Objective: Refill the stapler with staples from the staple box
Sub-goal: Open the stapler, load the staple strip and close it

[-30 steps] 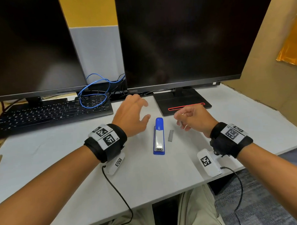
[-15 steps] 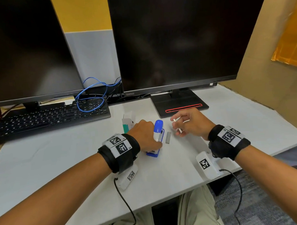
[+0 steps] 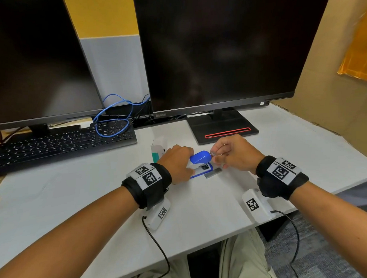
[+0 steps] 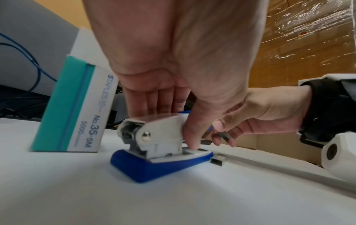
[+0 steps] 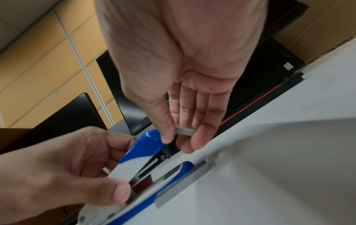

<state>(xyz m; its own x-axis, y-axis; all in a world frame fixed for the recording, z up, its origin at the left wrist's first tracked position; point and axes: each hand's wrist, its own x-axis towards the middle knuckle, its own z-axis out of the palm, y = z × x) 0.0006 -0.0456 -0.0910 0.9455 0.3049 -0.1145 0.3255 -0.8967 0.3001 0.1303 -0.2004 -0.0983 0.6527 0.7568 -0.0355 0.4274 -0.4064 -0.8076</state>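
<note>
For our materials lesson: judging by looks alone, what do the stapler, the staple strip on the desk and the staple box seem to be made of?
Stapler: glossy blue and white shell, probably plastic; the grey hinge parts and shiny rivet look metal.
Staple strip: dull grey with a square hollow end, most likely steel.
Staple box: matte, printed, sharp folded edges, apparently thin cardboard.

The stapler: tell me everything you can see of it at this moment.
The stapler is small, with a glossy blue plastic base and blue front cap on a white top arm; a metal hinge pin shows at its rear. Its base lies flat on the white desk, and the top arm is lifted open. The left hand holds the arm in its grip. The right hand, pinching a short staple strip, sits at its front end. A longer staple strip lies beside it; the staple box stands behind.
</note>
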